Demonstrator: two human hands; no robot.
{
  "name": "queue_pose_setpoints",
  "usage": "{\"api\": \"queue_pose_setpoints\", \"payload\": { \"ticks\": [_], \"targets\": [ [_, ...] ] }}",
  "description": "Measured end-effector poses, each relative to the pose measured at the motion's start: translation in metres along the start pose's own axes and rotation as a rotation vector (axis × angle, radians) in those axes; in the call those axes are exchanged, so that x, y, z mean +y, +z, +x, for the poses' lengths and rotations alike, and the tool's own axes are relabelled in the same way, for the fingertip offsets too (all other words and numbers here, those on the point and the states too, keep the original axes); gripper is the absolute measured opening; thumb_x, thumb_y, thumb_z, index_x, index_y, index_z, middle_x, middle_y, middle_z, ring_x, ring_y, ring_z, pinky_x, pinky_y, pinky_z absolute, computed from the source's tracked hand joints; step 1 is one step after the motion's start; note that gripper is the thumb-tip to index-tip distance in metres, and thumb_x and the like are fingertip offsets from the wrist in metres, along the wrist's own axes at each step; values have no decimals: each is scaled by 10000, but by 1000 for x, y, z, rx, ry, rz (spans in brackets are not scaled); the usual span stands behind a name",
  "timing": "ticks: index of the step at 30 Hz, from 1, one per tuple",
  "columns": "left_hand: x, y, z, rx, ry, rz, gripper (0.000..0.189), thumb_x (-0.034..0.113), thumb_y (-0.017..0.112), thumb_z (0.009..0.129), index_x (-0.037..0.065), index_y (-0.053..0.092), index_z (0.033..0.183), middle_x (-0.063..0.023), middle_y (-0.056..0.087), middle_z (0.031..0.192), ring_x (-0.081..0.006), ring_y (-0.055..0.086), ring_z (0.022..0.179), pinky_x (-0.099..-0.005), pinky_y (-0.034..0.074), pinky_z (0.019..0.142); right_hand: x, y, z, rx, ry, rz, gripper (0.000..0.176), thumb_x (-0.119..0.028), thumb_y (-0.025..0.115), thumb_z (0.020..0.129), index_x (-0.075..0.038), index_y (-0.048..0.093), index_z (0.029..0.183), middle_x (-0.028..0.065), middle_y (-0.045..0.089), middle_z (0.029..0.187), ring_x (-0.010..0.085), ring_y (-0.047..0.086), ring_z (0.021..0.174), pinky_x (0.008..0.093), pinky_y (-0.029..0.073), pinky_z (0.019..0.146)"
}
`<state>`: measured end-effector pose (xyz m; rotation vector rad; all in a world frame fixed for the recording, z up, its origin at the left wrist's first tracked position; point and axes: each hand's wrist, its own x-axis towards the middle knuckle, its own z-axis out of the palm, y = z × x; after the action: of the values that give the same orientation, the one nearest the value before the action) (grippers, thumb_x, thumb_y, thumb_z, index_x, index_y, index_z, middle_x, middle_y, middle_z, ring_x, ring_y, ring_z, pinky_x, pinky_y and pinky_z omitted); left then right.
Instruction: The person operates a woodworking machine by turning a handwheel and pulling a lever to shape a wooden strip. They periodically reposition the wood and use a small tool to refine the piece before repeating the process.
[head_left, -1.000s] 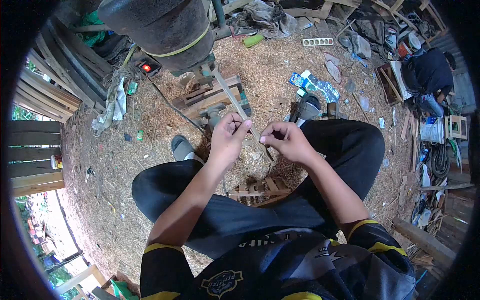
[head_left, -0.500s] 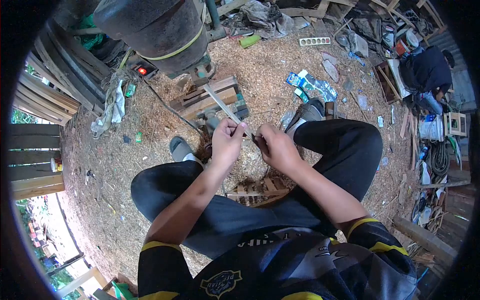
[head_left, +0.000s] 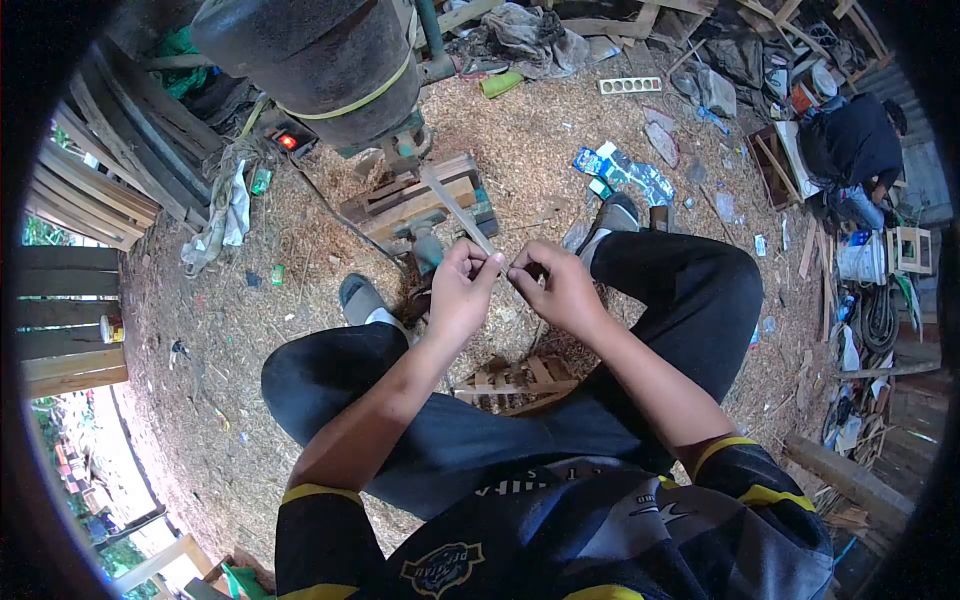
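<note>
I sit with my knees apart over a sawdust floor. My left hand (head_left: 458, 292) and my right hand (head_left: 560, 288) are close together, both pinching a thin pale wooden strip (head_left: 455, 210). The strip runs from my fingers up and to the left toward a small machine on wooden blocks (head_left: 415, 200). Its lower end is hidden between my fingers. Below my hands, between my legs, lies a small wooden slatted frame (head_left: 520, 378).
A big dark cylinder (head_left: 320, 60) hangs over the machine, with a red light (head_left: 291, 141) beside it. Wooden planks (head_left: 90, 190) are stacked at the left. Another person (head_left: 860, 150) crouches at the far right among scrap wood, buckets and litter.
My hands have shifted slightly along the strip and stay together on it. The strip's far end has swung a little, and the view has tilted slightly.
</note>
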<state>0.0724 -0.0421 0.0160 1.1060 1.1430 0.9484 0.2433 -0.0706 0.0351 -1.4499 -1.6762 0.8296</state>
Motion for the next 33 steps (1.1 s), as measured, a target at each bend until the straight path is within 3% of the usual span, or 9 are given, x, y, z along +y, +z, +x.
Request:
{"api": "queue_pose_setpoints", "payload": {
  "ticks": [1, 7, 10, 13, 14, 21, 27, 30, 33],
  "targets": [
    [-1, -1, 0, 0, -1, 0, 140, 67, 678, 992, 47, 554, 928, 20, 594, 800, -40, 542, 725, -235, 411, 631, 1, 1, 0, 24, -76, -28, 139, -67, 746, 886, -3, 623, 881, 125, 632, 844, 265, 641, 762, 358, 484, 650],
    [-1, -6, -1, 4, -80, -91, 120, 65, 662, 1003, 40, 563, 940, 8, 616, 812, -46, 561, 741, -230, 425, 645, -10, 5, -4, 34, -114, -106, 152, -30, 746, 856, -1, 599, 881, 163, 589, 834, 368, 637, 822, 391, 496, 692],
    [7, -8, -1, 36, -115, -146, 106, 71, 655, 1009, 31, 572, 957, -6, 643, 835, -55, 582, 760, -231, 443, 667, -11, 11, -2, 165, -197, -78, 142, -59, 730, 892, -3, 600, 896, 141, 605, 815, 308, 641, 751, 376, 491, 659],
    [1, -10, 1, 58, -68, -131, 97, 78, 657, 1010, 24, 583, 976, -17, 665, 866, -62, 597, 781, -234, 456, 693, -7, 7, 2, 187, 70, 33, 149, -106, 682, 943, 7, 588, 923, 173, 645, 871, 345, 663, 788, 405, 512, 691],
    [-1, -11, 2, 50, -62, -139, 94, 78, 660, 1008, 23, 588, 983, -19, 670, 877, -63, 600, 790, -236, 458, 702, -6, -1, 4, 96, 229, 33, 180, -161, 674, 966, 7, 610, 954, 177, 674, 893, 310, 683, 800, 385, 524, 706],
    [3, -8, -4, 3, -50, -155, 93, 84, 684, 995, 33, 616, 957, 9, 650, 870, -49, 564, 806, -233, 435, 721, 6, 5, 6, 38, 80, 129, 165, -159, 707, 935, -20, 685, 1021, 143, 711, 922, 283, 694, 848, 360, 535, 761],
    [3, -13, -8, -52, -71, -92, 108, 91, 694, 990, 35, 614, 944, 12, 641, 845, -48, 557, 771, -224, 430, 694, 4, 2, 3, -124, 167, 194, 155, -139, 704, 935, -4, 674, 1004, 139, 704, 911, 260, 695, 844, 351, 527, 771],
    [7, -10, -10, 32, -128, -186, 117, 92, 703, 984, 35, 611, 939, 6, 639, 832, -50, 555, 748, -223, 422, 666, -3, 6, -3, 27, 109, 113, 141, -125, 685, 949, 7, 649, 980, 124, 678, 870, 225, 668, 823, 351, 519, 760],
    [4, -18, -4, 0, -121, -160, 120, 144, 677, 1013, 38, 623, 1020, -12, 679, 903, -68, 598, 804, -225, 458, 739, -5, 10, -7, 21, 254, 283, 136, -121, 655, 975, 8, 610, 980, 105, 645, 862, 176, 630, 820, 330, 504, 751]
  ]
}}
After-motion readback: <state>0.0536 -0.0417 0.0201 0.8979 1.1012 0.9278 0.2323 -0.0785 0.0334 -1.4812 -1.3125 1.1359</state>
